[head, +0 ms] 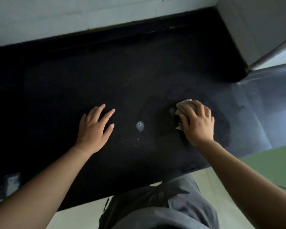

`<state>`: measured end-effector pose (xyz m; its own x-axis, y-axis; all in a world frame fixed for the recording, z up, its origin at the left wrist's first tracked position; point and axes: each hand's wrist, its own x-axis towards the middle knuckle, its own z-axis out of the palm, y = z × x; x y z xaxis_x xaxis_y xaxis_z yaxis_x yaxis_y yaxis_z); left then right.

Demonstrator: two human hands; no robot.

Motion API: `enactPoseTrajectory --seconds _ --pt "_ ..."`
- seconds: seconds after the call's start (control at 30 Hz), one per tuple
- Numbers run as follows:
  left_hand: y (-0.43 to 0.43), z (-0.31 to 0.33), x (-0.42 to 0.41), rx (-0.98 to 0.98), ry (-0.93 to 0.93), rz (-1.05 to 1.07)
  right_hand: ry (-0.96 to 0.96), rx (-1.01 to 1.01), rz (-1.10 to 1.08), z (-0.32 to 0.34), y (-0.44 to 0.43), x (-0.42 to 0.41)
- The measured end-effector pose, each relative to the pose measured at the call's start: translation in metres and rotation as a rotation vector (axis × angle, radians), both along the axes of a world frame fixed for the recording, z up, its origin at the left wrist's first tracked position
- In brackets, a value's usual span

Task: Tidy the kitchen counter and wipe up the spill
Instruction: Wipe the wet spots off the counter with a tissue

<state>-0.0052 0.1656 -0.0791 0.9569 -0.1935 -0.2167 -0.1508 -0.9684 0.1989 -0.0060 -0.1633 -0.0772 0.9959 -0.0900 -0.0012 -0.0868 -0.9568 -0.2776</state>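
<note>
Across the dark bench, left to right: left hand flat, fingers spread, holding nothing; pale spill droplet between the hands; right hand pressed closed over a crumpled paper towel. Risk: the wet patch may smear outward and the droplet go unwiped

White wall behind; blurred box, maybe packaging, lower left
</note>
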Motion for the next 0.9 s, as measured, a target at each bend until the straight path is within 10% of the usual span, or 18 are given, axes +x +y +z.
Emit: enactPoseTrajectory --seconds 0.13,0.43,0.7,0.9 --pt "0.012 -0.012 -0.001 -0.062 -0.073 -0.037 0.031 0.058 -0.372 -0.001 0.048 0.04" --pt "0.016 -0.015 0.002 -0.134 -0.106 -0.041 0.02 -0.051 0.158 -0.004 0.089 -0.023" --pt "0.016 -0.016 0.002 -0.126 -0.092 -0.022 0.058 -0.037 -0.282 0.0 0.094 0.068" --pt "0.016 -0.016 0.002 -0.121 -0.09 -0.014 0.071 -0.044 0.157 0.001 0.129 0.046"
